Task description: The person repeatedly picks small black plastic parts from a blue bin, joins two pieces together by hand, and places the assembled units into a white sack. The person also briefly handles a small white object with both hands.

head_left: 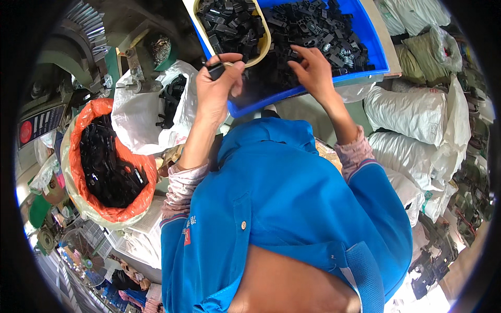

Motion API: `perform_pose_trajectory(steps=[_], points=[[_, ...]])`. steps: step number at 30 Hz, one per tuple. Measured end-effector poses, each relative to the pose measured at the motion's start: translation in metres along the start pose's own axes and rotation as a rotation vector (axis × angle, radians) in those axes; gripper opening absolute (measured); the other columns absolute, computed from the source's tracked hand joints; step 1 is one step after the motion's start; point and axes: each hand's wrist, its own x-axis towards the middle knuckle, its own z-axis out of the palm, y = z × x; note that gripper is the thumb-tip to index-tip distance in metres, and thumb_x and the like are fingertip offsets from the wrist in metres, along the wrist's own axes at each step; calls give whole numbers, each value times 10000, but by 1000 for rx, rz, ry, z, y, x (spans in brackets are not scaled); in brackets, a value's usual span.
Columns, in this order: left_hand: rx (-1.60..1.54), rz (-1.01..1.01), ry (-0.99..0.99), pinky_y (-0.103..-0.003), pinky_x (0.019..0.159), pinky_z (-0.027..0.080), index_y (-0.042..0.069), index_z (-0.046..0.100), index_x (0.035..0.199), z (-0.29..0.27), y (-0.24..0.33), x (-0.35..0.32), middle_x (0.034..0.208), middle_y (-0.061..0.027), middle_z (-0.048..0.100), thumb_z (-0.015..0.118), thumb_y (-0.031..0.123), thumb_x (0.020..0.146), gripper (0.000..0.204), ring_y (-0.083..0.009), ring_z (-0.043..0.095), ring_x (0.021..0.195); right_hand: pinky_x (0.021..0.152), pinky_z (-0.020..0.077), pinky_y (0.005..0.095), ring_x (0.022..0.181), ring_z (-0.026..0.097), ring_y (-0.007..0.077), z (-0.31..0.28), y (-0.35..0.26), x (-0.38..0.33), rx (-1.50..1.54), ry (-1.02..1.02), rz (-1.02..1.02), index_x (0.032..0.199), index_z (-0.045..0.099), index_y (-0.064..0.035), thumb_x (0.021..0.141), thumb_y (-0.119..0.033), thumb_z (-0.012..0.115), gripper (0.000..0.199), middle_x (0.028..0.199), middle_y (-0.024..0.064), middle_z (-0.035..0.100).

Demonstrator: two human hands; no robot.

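Note:
My left hand [218,86] is closed on a small black plastic part [215,70], gripped between thumb and fingers beside the yellow bin's near end. A pale thin piece shows by the fingertips, too small to name. Over the blue tray [308,83], my right hand [314,74] reaches in with thumb and forefinger apart, and no part shows between them. Loose black plastic parts [300,31] fill much of the tray, with several metal springs [345,56] among them. The yellow bin [266,36] stands at the tray's left side, heaped with black plastic parts [229,23].
A white sack [130,109] and an orange-lined sack [148,172], both with black parts inside, stand at my left. Metal machinery [138,62] is beyond them. Stuffed white sacks [404,115] are stacked at my right. A fan [81,250] stands at the lower left.

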Motion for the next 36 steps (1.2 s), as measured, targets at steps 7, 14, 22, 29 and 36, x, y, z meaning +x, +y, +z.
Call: perform_pose_trajectory(steps=[7, 14, 22, 29, 36], points=[[120, -148, 12, -236, 517, 469, -27, 626, 1123, 11, -20, -7, 790, -85, 676, 690, 67, 863, 284, -135, 638, 627, 674, 509, 275, 703, 586, 145, 23, 7, 11, 49, -48, 6, 1074, 591, -48, 756, -106, 781, 374, 905, 79, 578], [-159, -235, 78, -229, 615, 476, 13, 586, 1199, 40, -47, -11, 959, -63, 685, 738, 69, 833, 401, -157, 673, 800, 655, 522, 260, 730, 616, 117, -2, -44, -22, 1119, 8, 481, 1030, 594, 21, 864, -76, 716, 228, 876, 71, 665], [-252, -153, 9, -278, 651, 520, 100, 587, 965, 49, -56, -4, 1039, -110, 694, 719, 9, 830, 209, -173, 668, 867, 671, 509, 270, 748, 623, 138, -22, -21, -26, 654, -80, 267, 937, 712, -31, 862, -140, 711, 132, 845, 61, 672], [-146, -218, -80, -332, 681, 559, 66, 564, 1152, 52, -46, 2, 1053, -151, 677, 686, 70, 869, 309, -228, 675, 914, 812, 519, 423, 974, 633, 326, -64, 107, 62, -437, -44, 217, 967, 727, -116, 809, -273, 712, 223, 935, 160, 680], [-288, -216, -64, -378, 781, 590, 9, 607, 1101, 47, -54, 17, 1047, -146, 666, 664, 0, 854, 253, -241, 677, 924, 689, 552, 364, 748, 679, 276, -74, 88, 66, -199, -214, 225, 909, 690, -46, 817, -231, 735, 211, 838, 126, 697]])
